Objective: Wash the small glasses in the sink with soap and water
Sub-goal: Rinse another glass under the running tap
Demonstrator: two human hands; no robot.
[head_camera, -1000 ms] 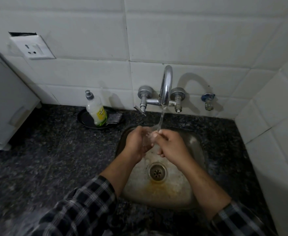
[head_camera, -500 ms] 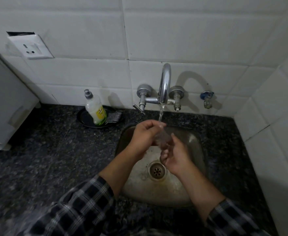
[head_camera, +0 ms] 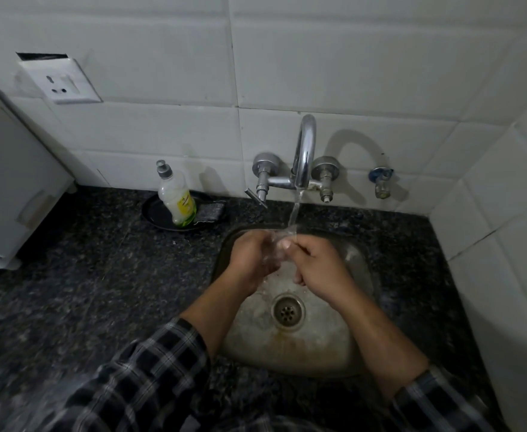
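Head view: I rinse a small glass (head_camera: 278,248) under the running tap (head_camera: 303,151), over the steel sink (head_camera: 357,263) set in a dark stone counter (head_camera: 94,275).
Left hand (head_camera: 251,255): my fingers are curled round the glass, holding it from the left.
Right hand (head_camera: 320,260): fingers bent and closed against the glass's right side, thumb near the rim.
Where the glass is: between both hands, above the basin, right where the stream (head_camera: 294,213) lands.
Soap: the bottle (head_camera: 176,196) stands on a dark dish (head_camera: 153,212) beside a scrub pad (head_camera: 210,210), left of the tap and well apart from my hands.
Doing it well, in my judgement: keep the wet glass firmly pinched, turn it so water reaches inside and out, and hold it low over the basin in case it slips.
Hard to make out: the glass is clear and mostly covered by my fingers, so its tilt and any suds are uncertain. No other glasses show in the sink.
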